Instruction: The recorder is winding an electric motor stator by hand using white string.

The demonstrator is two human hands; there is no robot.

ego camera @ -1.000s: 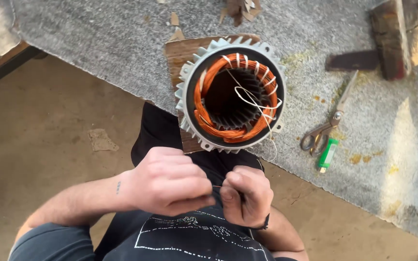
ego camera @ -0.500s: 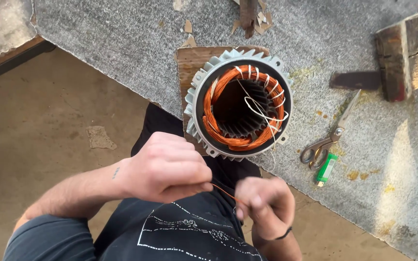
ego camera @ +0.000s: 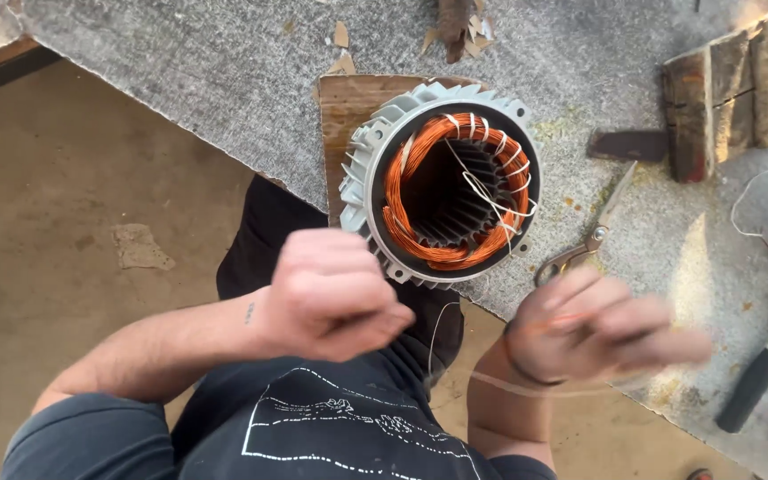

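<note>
Left hand (ego camera: 335,298), closed in a loose fist in front of the person's chest, pinches the near end of a thin pale string (ego camera: 437,333), whose visible stretch loops down between the two hands. Right hand (ego camera: 593,333), motion-blurred, appears partly closed with fingers extended toward the right; a faint orange strand, probably copper wire, crosses its fingers, though the blur prevents certainty as to what it grips. Motor stator (ego camera: 442,182) stands on end on a wooden block (ego camera: 348,107) at the edge of the grey felt-covered bench (ego camera: 180,80), just beyond both hands and untouched by either. Its copper windings (ego camera: 411,231) ring the dark slotted bore, with pale lacing ties at intervals around the top and loose white threads (ego camera: 491,196) trailing across the opening. Scissors (ego camera: 584,244) lie just beside the stator on the right; a black-handled tool (ego camera: 757,382) rests nearer the bench corner, and a stack of wood pieces (ego camera: 726,89) sits well apart at upper right.

Judged step: a length of tying material is being drawn out taut between the hands, away from the stator. The next move calls for a controlled tension and a clear path back to the winding head, without snagging the loose threads.
</note>
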